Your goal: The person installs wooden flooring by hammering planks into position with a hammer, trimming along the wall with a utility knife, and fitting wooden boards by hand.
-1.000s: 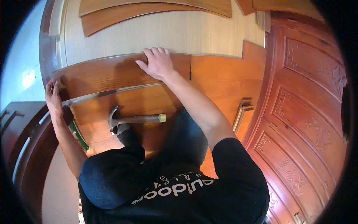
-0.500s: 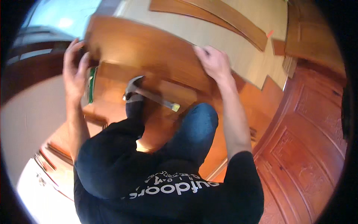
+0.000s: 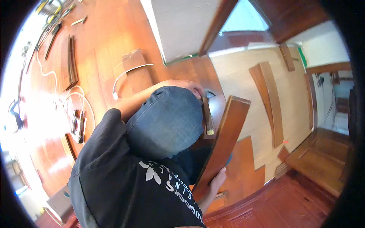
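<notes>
My right hand (image 3: 217, 180) is closed on the edge of a long reddish-brown floor plank (image 3: 228, 133), which is raised off the floor and slants up away from me. My left hand (image 3: 192, 88) reaches past my bent knee, its fingers curled beside a claw hammer (image 3: 207, 116). The knee partly hides those fingers, so what they grip cannot be made out. The hammer lies with its head away from me, its yellow-tipped handle end between knee and plank.
Pale underlay (image 3: 245, 72) to the right bears two loose planks (image 3: 270, 102). Stepped laid flooring (image 3: 249, 159) borders it. At left lie a short board (image 3: 137, 72), a curved white strip (image 3: 131, 71), stacked planks (image 3: 69, 64) and a corded tool (image 3: 78, 125). A white wall corner (image 3: 178, 30) stands ahead.
The view has swung left. Both hands were apart at a wide plank's far side; now my right hand holds a plank up nearer me, and my left is down by the hammer.
</notes>
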`<state>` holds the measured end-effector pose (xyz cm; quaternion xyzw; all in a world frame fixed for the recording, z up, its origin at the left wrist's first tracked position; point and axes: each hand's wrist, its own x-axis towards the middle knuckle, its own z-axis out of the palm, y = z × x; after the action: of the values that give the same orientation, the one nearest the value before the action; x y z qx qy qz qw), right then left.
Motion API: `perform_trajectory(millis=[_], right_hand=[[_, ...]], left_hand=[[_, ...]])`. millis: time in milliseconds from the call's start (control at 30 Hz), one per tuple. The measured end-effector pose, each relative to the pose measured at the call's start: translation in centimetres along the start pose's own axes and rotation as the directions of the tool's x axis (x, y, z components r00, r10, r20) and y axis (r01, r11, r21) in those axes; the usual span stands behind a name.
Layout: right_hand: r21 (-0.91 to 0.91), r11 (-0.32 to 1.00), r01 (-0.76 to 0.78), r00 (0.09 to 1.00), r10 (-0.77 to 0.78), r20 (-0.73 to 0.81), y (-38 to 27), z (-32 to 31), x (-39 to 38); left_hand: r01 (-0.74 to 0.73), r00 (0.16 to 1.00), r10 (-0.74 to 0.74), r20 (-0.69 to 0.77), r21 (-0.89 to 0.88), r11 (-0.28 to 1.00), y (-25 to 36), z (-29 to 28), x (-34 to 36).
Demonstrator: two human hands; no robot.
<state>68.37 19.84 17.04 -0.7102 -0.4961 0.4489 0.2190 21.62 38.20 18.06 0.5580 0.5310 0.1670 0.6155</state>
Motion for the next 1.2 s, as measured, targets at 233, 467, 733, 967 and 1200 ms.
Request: perform_trajectory(millis=[233, 467, 733, 967, 1200], right_hand=[[-0.058, 0.981, 0.187, 0.924, -0.155, 0.348, -4.4, 2.2, 3.7], [-0.121, 0.956, 0.268, 0.764, -0.134, 0.631, -9.2, 8.8, 5.8], [-0.131, 0.907, 0.401, 0.620, -0.163, 0.767, -12.0, 13.2, 11.0], [0.380, 0.924, 0.041, 0.253, -0.377, 0.891, -26.7, 18.6, 11.4], [0.778, 0.613, 0.136, -0.313, -0.719, 0.621, -46.6, 26.5, 5.1]], left_hand=[[-0.223, 0.963, 0.194, -0.188, -0.149, 0.963, -0.7, -4.1, -8.0], [-0.436, 0.897, 0.224, -0.382, -0.673, 0.597, -7.6, 0.9, -19.0], [-0.390, 0.686, 0.270, -0.676, -0.028, 0.920, -17.3, 5.1, -34.9], [-0.598, 0.680, -0.134, -0.721, -0.650, 0.468, -19.3, 6.6, -36.2], [-0.551, 0.710, -0.130, -0.692, -0.662, 0.508, -19.0, 4.6, -39.0]])
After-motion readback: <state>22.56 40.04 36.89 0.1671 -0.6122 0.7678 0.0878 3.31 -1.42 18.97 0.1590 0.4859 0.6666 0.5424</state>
